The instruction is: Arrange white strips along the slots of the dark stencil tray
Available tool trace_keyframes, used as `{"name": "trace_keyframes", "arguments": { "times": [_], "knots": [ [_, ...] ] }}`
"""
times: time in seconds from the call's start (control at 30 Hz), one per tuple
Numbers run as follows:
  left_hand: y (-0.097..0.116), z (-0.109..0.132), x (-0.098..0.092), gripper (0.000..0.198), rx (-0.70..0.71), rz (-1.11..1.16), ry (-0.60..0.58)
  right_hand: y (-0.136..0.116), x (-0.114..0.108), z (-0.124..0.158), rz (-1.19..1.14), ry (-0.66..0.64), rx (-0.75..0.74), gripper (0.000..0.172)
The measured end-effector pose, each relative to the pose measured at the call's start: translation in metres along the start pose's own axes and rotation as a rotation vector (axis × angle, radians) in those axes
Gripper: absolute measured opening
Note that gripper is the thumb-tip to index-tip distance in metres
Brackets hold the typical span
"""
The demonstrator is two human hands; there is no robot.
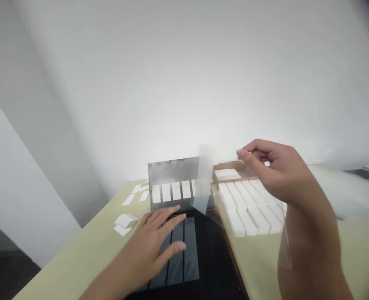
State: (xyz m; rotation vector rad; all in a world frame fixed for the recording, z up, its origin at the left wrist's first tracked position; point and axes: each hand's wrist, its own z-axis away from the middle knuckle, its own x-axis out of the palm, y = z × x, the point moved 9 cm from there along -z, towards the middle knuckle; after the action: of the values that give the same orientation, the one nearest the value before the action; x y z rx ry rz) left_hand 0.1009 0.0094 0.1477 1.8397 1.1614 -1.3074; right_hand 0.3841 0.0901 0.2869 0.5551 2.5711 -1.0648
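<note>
My left hand (pixel 159 243) is open, fingers spread, palm down over a black board (pixel 215 258). Beneath it lie translucent strips (pixel 190 254) side by side on the board. My right hand (pixel 272 166) is raised above the stacks of white strips (pixel 247 206), thumb and forefinger pinched; anything between them is too thin to make out. A blurred translucent film strip (pixel 205 179) stands at the board's far end, apart from the right fingertips. Behind it, a metal plate (pixel 172 168) leans upright with several white cards (pixel 176 191) in a row. Clear film (pixel 285 250) shows beside my right forearm.
A shallow cardboard box (pixel 239 166) with white sheets is behind the stacks. Small white slips (pixel 129 199) and a folded white paper piece (pixel 125 221) lie on the left of the yellow-green table (pixel 87 250). A pale wall (pixel 187 83) rises behind the table.
</note>
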Motion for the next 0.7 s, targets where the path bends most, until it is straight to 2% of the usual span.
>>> {"name": "trace_keyframes", "arguments": {
  "times": [0.07, 0.13, 0.2, 0.23, 0.3, 0.4, 0.53, 0.7],
  "knots": [
    [-0.004, -0.014, -0.054, 0.045, -0.008, 0.003, 0.147, -0.008, 0.012, 0.001, -0.044, -0.067, -0.033, 0.033],
    [-0.011, -0.021, -0.101, 0.049, -0.063, 0.110, 0.270, -0.019, 0.027, 0.004, -0.085, -0.146, -0.076, 0.032],
    [-0.010, -0.020, -0.133, 0.048, -0.065, 0.153, 0.376, -0.035, 0.047, 0.009, -0.150, -0.263, -0.164, 0.028],
    [-0.010, -0.018, -0.144, 0.050, -0.063, 0.138, 0.424, -0.046, 0.059, 0.014, -0.188, -0.334, -0.229, 0.025],
    [-0.010, -0.014, -0.150, 0.052, -0.046, 0.089, 0.474, -0.069, 0.079, 0.024, -0.250, -0.457, -0.376, 0.019],
    [-0.011, -0.013, -0.141, 0.040, 0.013, 0.098, 0.461, -0.088, 0.101, 0.033, -0.269, -0.538, -0.498, 0.018],
    [-0.016, -0.019, -0.137, 0.019, 0.031, 0.258, 0.395, -0.083, 0.108, 0.028, -0.198, -0.458, -0.485, 0.017],
    [-0.019, -0.022, -0.138, 0.019, -0.045, 0.393, 0.322, -0.071, 0.105, 0.024, -0.144, -0.403, -0.446, 0.018]
  ]
}}
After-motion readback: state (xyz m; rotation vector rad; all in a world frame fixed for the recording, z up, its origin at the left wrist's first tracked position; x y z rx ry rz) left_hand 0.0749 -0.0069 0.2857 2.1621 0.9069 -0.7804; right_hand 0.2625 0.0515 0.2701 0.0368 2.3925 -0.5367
